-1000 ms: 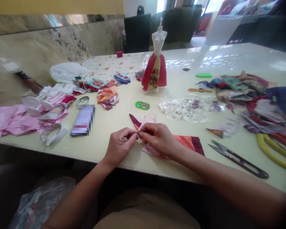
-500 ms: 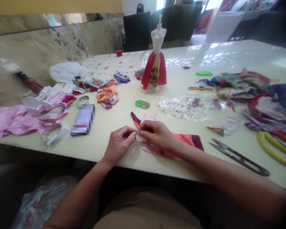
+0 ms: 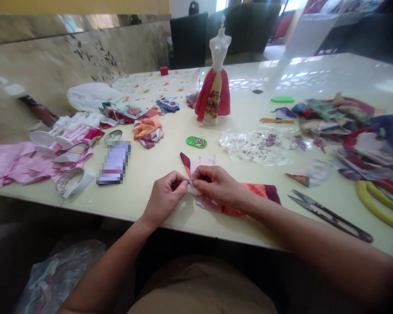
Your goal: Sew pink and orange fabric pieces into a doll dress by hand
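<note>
My left hand (image 3: 166, 195) and my right hand (image 3: 217, 186) meet at the front of the table, their fingertips pinching a small folded fabric edge (image 3: 191, 181) between them. That edge belongs to a pale pink piece with a pointed dark red corner (image 3: 185, 162). Beneath my right hand lies an orange and maroon cloth (image 3: 257, 194), partly hidden by my wrist. Thread snips (image 3: 330, 216) rest to the right, apart from both hands. My fingers hide the pinched part of the fabric.
A small dress form in a red and floral skirt (image 3: 216, 93) stands mid-table. Pink cloth (image 3: 13, 163), a blurred phone (image 3: 114, 163), a green bead dish (image 3: 196, 142), a clear bead-strewn bag (image 3: 255, 146) and heaped fabric scraps (image 3: 334, 120) surround my hands.
The view has tilted slightly, so the table sits a little higher in the picture. My hands stay pinched together on the fabric, with only small finger shifts.
</note>
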### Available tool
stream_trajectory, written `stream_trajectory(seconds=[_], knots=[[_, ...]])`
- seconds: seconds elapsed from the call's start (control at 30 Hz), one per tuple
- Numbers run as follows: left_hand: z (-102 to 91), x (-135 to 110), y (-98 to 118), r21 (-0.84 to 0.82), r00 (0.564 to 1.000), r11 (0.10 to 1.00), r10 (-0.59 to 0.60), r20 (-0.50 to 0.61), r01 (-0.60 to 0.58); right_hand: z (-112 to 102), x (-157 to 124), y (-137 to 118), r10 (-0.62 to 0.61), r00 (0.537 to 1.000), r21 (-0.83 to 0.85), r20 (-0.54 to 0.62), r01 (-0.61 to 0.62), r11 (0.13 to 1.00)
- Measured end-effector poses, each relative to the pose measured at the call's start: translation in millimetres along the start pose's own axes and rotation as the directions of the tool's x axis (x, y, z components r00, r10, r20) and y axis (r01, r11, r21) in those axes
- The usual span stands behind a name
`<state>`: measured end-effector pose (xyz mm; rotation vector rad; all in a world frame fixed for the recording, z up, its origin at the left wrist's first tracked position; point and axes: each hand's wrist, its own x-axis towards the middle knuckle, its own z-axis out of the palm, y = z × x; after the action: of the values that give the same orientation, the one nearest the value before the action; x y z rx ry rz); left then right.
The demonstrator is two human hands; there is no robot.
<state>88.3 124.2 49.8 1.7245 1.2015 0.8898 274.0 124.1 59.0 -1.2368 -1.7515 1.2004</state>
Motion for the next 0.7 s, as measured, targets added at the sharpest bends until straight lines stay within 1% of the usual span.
stream_trajectory(seconds=[0.27,0.43,0.53,0.7], knots=[[1.3,0.1,2.7,0.069,1.0,0.998,0.011,0.023,-0.012,0.2,-0.6,-1.3,0.01,1.0,0.017,-0.001,-0.01,1.0],[0.9,-2.0,3.4,0.116,0.999,0.993,0.03,0.015,-0.032,0.5,0.0,-1.5,0.044,0.999,0.09,-0.016,-0.042,0.995],[0.0,-0.9,2.9,0.079,0.999,0.997,0.022,0.027,-0.024,0.5,0.2,-2.1,0.06,0.998,0.127,-0.012,-0.058,0.99],[-2.3,2.0,0.7,-0.036,0.999,0.999,-0.017,0.049,0.018,0.1,-1.5,-4.9,0.098,0.995,0.167,-0.002,-0.096,0.981]])
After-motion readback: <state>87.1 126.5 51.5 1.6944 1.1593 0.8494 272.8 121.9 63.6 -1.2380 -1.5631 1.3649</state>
